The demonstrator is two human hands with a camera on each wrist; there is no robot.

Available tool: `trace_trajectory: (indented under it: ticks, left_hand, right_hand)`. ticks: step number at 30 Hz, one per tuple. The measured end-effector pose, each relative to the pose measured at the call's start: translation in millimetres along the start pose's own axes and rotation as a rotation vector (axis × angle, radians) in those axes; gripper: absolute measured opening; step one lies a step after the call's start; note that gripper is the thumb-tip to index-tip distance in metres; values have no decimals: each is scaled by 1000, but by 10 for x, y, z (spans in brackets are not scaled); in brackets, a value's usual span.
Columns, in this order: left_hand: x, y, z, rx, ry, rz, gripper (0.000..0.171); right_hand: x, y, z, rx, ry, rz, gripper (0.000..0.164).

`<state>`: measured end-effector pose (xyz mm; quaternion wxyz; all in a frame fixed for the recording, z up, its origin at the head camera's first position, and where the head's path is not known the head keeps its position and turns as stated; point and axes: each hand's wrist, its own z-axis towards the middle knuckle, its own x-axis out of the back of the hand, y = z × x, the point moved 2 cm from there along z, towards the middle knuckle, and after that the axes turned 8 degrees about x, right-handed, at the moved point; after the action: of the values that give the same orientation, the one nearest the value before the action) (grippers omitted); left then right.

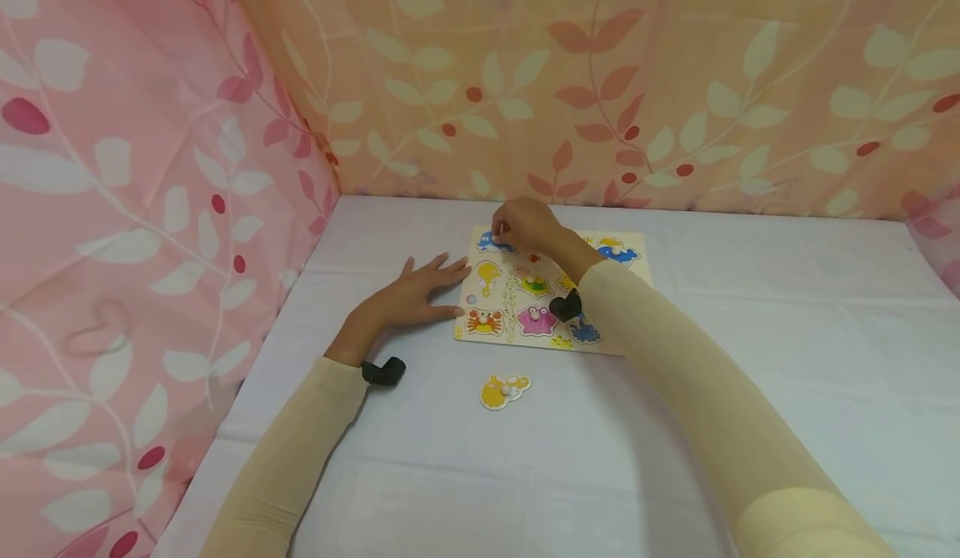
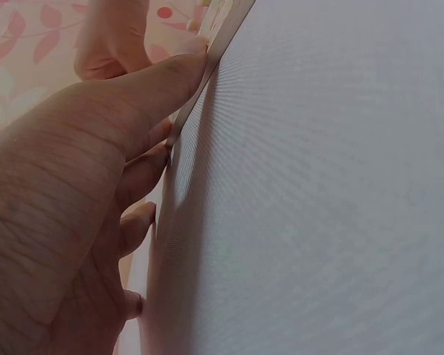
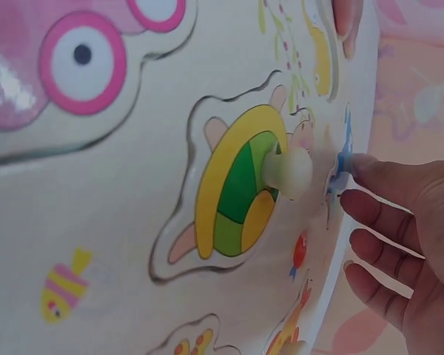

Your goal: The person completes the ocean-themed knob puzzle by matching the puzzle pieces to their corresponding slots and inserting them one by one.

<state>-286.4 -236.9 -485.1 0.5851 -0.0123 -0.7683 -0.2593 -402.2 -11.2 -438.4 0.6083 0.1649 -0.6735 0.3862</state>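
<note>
A pale wooden puzzle board point(image 1: 517, 348) with knobbed sea-animal pieces lies on the white cloth. My right hand point(image 1: 527, 226) reaches over it to the far left corner. There its thumb and fingertips pinch at a blue puzzle piece point(image 1: 489, 243), whose knob they hide; the piece also shows in the right wrist view point(image 3: 342, 163). Along the board's left edge my left hand point(image 1: 408, 295) lies spread, thumb and fingertips touching that edge. Near the middle of the board is a green turtle piece point(image 3: 244, 196) with a white knob.
A loose yellow seahorse-like piece point(image 1: 504, 391) with a knob lies on the cloth in front of the board. A yellow seahorse recess point(image 1: 488, 278) shows no knob. Crab point(image 1: 484, 322), pink shell point(image 1: 537, 320) and whale point(image 1: 618, 254) pieces sit in the board. Patterned curtains point(image 1: 450, 82) hang behind and left.
</note>
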Motion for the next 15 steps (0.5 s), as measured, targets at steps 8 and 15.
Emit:
trace_trajectory:
  ticks: [8,15]
  left_hand:
    - [3,22,26,-12,-7,-10,81]
    - [-10,3,12,-13,-2,-5,83]
  right_hand:
    - [101,-56,-144,-1,30,5,14]
    - [108,-152,-359,53,37,33,15]
